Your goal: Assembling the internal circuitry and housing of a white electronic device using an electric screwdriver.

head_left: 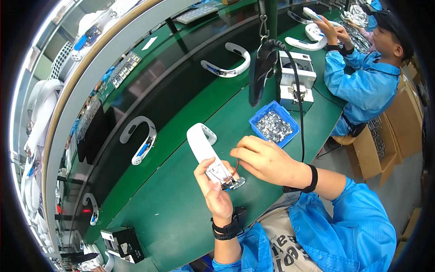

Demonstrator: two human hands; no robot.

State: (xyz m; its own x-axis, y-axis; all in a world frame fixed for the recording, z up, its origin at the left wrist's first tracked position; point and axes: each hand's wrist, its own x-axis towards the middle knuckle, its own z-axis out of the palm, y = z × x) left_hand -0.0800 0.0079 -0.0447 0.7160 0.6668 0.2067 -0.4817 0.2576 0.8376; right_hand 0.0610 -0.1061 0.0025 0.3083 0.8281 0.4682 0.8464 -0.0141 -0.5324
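Note:
My left hand [215, 192] is closed around the lower end of a white U-shaped neckband housing [200, 141], tilted above the green bench. At that end a small circuit board with dark and silver parts [233, 183] shows. A thin red wire [236, 168] loops up from it to the fingertips of my right hand [267, 158], which pinch it. The wire's tip is hidden by those fingers. Beyond my right hand stands a blue bin [290, 139] full of small silver metal parts [273, 127].
Similar white neckbands [244, 63] lie on the dark green conveyor [181, 102] ahead. A grey-white machine [297, 77] stands behind the bin, near a hanging dark tool [263, 72] with a coiled cable. At right a co-worker in blue [362, 81] handles another white piece. A black-and-white box [122, 245] sits lower left.

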